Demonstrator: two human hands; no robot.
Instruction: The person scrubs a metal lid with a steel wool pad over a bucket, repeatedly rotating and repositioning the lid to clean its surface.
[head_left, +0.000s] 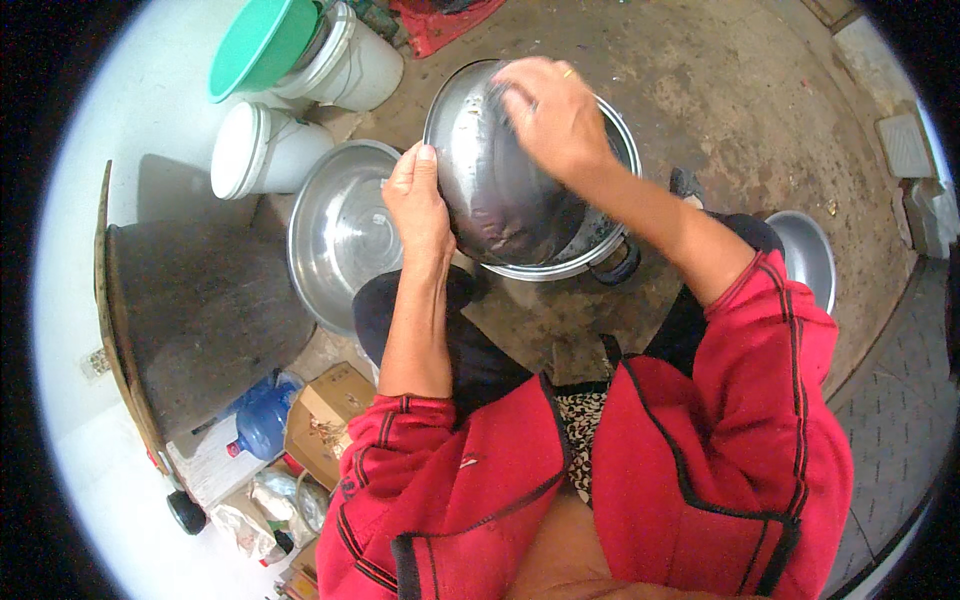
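Observation:
My left hand (421, 196) grips the left rim of a domed metal lid or bowl (487, 172), thumb along its edge. Its shiny outer side faces up, with dark, wet-looking patches lower down. My right hand (559, 116) is bent over the upper right of that dome, fingers curled against it. Blur hides the fingertips; a small greyish patch shows under them, and I cannot tell whether it is a scouring pad. Beneath the dome stands a wide metal pot (555, 271) with a black side handle (616, 262); its inside is mostly covered.
A wide metal basin (341, 247) stands left of my knee, a smaller one (806, 251) at right. Lidded white buckets (274, 150) and a green plastic basin (259, 49) stand at upper left. Lower left are a blue water jug (262, 424) and a cardboard box (334, 409).

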